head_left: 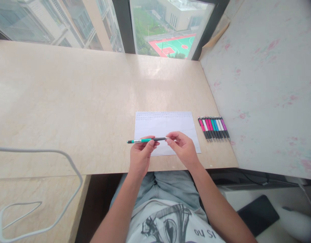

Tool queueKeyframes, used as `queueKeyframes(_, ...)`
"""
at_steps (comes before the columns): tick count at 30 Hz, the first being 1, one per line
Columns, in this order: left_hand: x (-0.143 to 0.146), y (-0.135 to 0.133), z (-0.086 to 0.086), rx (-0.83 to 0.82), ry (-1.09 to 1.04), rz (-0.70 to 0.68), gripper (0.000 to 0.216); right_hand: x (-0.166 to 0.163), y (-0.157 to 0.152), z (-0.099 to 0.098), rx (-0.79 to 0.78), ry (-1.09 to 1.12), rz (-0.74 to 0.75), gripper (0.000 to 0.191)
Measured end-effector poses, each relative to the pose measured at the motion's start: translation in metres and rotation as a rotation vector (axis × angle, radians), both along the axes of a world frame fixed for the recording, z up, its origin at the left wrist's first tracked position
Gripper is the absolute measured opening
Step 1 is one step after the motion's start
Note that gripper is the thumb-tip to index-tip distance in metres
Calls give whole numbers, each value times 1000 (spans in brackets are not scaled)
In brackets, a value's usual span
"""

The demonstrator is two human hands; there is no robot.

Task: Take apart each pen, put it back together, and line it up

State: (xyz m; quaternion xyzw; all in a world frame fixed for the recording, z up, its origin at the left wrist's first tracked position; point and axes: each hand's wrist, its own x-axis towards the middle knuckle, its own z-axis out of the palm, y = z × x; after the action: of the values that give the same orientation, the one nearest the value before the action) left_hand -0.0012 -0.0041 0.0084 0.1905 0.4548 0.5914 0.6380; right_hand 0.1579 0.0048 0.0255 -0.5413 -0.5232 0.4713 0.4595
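Note:
A green and silver pen [142,140] is held level above the near edge of a white sheet of paper [165,126]. My left hand [140,157] grips the pen's middle with fingers closed round it. My right hand [182,145] pinches the pen's right tip between thumb and fingers. Both hands hover just above the beige table [69,101], over its front edge. The paper carries faint lines of writing along its top.
A row of several pens [213,128] in pink, white, teal and purple lies right of the paper. A white cable [56,189] loops over the table's lower left. A marbled wall panel [267,84] bounds the right side; windows run along the back.

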Motion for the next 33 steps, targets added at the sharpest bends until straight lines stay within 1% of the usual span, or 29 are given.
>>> queueKeyframes(7,1,-1,2,5,10,-5,23,1,0,1,-63,-66,21,26)
queueKeyframes(12,-1,0,3,14,13,8,22,-1,-1,-2,-17,-17,6,19)
queueKeyframes(15,-1,0,2,11,12,7,23,-2,-1,0,-7,33,11,20)
queueKeyframes(17,0,-1,1,11,15,2,23,-3,-1,2,-36,84,13,25)
queueKeyframes(20,0,-1,2,3,20,-2,25,-4,-1,4,-103,115,-4,23)
queueKeyframes(22,-1,0,2,-4,23,3,25,-4,-1,4,-114,99,-21,21)
queueKeyframes(28,-4,0,-2,6,10,-2,23,-1,1,-2,-37,21,-24,14)
queueKeyframes(33,-5,0,-4,16,-5,0,21,-1,0,-5,-10,56,-46,16)
